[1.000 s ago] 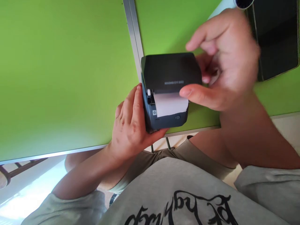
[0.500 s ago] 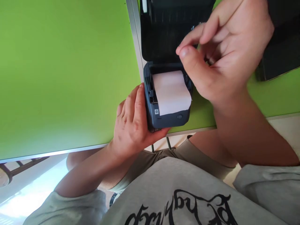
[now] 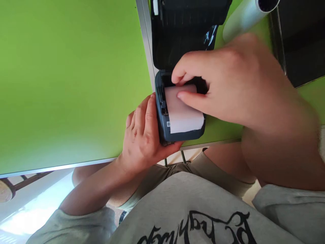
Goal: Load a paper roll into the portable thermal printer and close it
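The green table fills the left of the view, with a pale seam strip running from near to far just left of the printer. The left hand is cupped against the near left side of the printer, fingers flat along its left wall and thumb under its near edge, steadying it. The printer sits at the near edge of the table with its lid swung open to the far side. A paper roll lies in the open bay, its loose end draped over the near lip. The right hand reaches in from the right, thumb and forefinger pinching the roll's far part. A white tube lies far right beside a dark slab.
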`<state>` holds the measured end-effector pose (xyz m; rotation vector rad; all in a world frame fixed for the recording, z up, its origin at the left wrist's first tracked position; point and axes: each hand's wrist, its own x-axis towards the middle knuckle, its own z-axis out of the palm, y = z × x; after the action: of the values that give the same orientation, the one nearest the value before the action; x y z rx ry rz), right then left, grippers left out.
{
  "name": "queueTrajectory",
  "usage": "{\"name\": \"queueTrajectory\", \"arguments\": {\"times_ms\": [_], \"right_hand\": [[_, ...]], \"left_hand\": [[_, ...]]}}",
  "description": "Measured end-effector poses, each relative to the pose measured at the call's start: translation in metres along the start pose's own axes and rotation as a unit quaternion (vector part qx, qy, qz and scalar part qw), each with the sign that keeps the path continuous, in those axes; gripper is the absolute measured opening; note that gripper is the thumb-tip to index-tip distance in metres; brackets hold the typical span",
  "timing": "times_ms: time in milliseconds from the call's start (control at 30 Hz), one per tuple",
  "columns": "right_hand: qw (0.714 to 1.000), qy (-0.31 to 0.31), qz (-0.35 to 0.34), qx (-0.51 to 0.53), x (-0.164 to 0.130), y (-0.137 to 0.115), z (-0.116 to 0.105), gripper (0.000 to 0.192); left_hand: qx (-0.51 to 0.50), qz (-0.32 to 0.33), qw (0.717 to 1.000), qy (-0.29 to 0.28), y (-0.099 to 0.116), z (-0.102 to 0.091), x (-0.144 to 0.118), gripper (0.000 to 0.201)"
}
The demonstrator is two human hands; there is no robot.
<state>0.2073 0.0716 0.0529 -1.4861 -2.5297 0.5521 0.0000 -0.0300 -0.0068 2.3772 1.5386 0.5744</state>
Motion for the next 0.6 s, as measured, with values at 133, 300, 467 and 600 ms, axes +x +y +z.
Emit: {"name": "queueTrajectory", "arguments": {"times_ms": [133, 300, 467, 600], "right_hand": [[0.994, -0.034, -0.010, 0.108, -0.003, 0.001, 0.001, 0.014], [0.995, -0.001, -0.033, 0.097, -0.004, 0.002, 0.006, 0.015], [0.992, 0.012, -0.053, 0.114, -0.007, 0.001, -0.006, 0.024], [0.946, -0.020, -0.011, 0.324, -0.011, 0.020, -0.028, 0.032]], "left_hand": [[0.001, 0.006, 1.000, 0.004, 0.000, 0.000, 0.000, 0.118], [0.002, 0.014, 1.000, 0.008, -0.001, -0.001, 0.000, 0.120], [-0.003, 0.010, 1.000, 0.006, -0.002, 0.000, -0.002, 0.119], [0.001, 0.023, 1.000, 0.000, -0.004, 0.001, -0.002, 0.121]]}}
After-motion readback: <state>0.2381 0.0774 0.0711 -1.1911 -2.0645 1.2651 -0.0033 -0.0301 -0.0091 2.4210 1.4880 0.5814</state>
